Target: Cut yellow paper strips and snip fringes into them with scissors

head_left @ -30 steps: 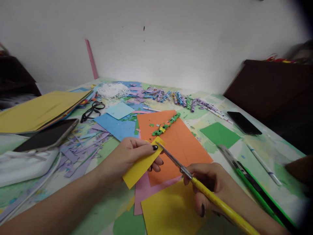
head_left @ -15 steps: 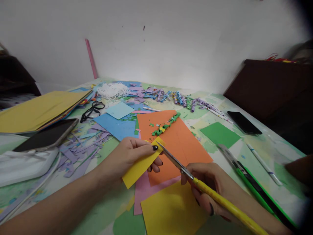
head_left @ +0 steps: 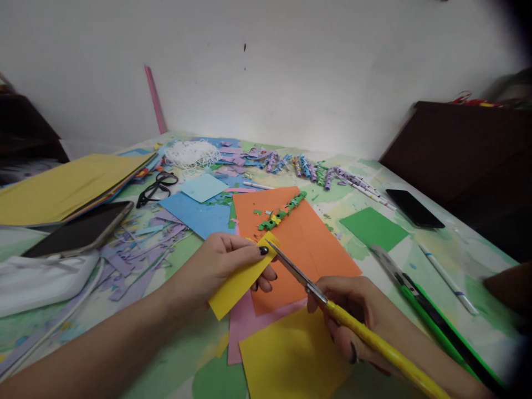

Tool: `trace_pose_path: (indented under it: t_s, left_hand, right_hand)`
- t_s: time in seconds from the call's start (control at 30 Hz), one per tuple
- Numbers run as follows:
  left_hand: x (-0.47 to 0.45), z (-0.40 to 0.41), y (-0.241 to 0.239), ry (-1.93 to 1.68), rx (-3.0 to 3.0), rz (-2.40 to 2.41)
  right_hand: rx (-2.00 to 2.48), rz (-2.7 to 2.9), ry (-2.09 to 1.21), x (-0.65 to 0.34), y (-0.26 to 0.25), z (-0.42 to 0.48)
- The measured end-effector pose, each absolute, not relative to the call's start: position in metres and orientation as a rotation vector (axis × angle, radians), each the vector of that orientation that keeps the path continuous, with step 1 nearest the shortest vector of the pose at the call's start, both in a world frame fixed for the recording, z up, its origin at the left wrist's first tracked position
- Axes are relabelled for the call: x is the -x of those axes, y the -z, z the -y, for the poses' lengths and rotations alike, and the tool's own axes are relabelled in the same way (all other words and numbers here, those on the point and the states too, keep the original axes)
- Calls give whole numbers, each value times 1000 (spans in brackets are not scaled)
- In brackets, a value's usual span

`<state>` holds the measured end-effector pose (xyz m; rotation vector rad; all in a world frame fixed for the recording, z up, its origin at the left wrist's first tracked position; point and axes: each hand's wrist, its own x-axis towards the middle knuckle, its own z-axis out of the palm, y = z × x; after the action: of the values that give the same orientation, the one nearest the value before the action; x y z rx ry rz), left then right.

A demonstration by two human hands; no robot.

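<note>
Between thumb and fingers, my left hand (head_left: 236, 257) pinches a folded-looking strip of yellow paper (head_left: 233, 288). My right hand (head_left: 353, 316) grips scissors (head_left: 332, 310) with yellow handles. Their narrow metal blades point up and left, and the tips touch the upper end of the yellow strip beside my left thumb. Beneath both hands lies a sheet of orange paper (head_left: 328, 244). A green paper curl with a small yellow flower (head_left: 275, 220) rests on it. Nearer me is a larger yellow sheet (head_left: 291, 354), overlapping pink paper (head_left: 239, 332).
A green utility knife (head_left: 432, 316), a white stick (head_left: 449, 280), a green square (head_left: 374, 228) and a phone (head_left: 414, 209) lie at right. Left are another phone (head_left: 78, 230), black glasses (head_left: 155, 190), purple scraps (head_left: 137, 260) and stacked yellow paper (head_left: 75, 183). White string (head_left: 191, 154) sits behind.
The fingers of my right hand and the scissor handles have shifted very slightly. The yellow strip and my left hand stay nearly where they were.
</note>
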<state>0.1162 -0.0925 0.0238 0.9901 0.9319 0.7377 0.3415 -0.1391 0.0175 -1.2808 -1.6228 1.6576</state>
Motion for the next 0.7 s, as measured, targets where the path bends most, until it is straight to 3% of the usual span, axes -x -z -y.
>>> trace_pose_path:
  t_s: [0.7]
  left_hand:
    - [-116, 91, -21, -740, -972, -904]
  right_hand:
    - [1329, 1651, -1605, -340, -17, 137]
